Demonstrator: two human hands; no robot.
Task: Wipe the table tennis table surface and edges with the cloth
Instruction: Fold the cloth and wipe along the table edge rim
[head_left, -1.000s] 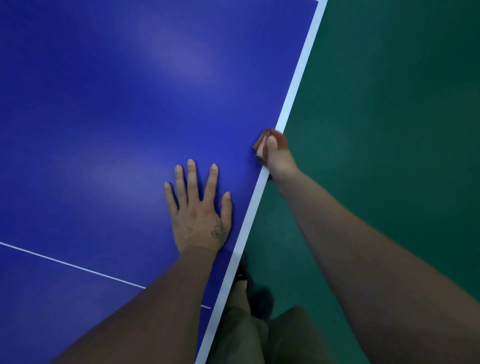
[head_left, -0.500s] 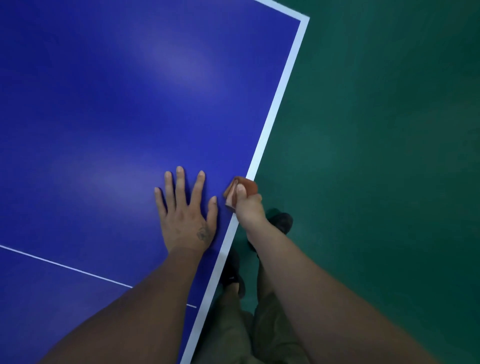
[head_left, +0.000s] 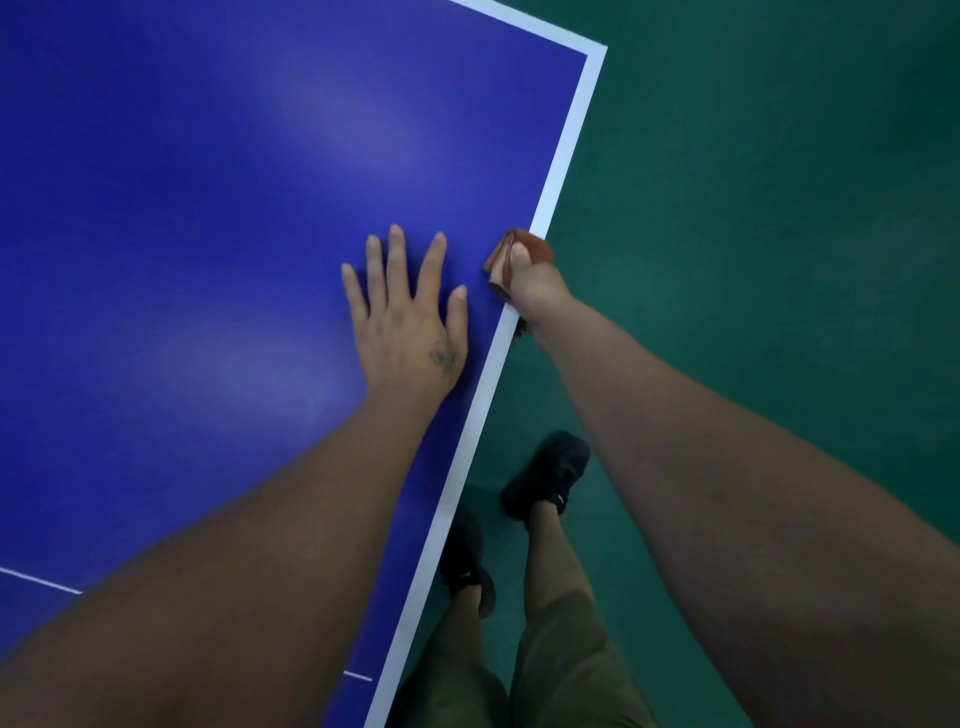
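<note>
The right hand (head_left: 535, 291), gripping the brown cloth (head_left: 519, 254) over the white side edge (head_left: 561, 156) of the table, slid back toward the person and ended just beside the flat left hand (head_left: 410, 322), where a second earlier it had been well ahead of it. The table's far corner (head_left: 597, 52) came into sight, and both dark shoes (head_left: 550, 473) showed on the green floor (head_left: 779, 260).

- Blue table surface (head_left: 182, 218) is lying bare across the upper left of the frame.
- Left hand (head_left: 410, 322) is pressing flat at centre, blocking that patch.
- Right hand (head_left: 535, 286), gripping the cloth (head_left: 527, 247), is occupying the white edge (head_left: 561, 150); edge above it, up to the upper-right corner, is running unobstructed.
- Green floor (head_left: 779, 260) on the right is staying open.
</note>
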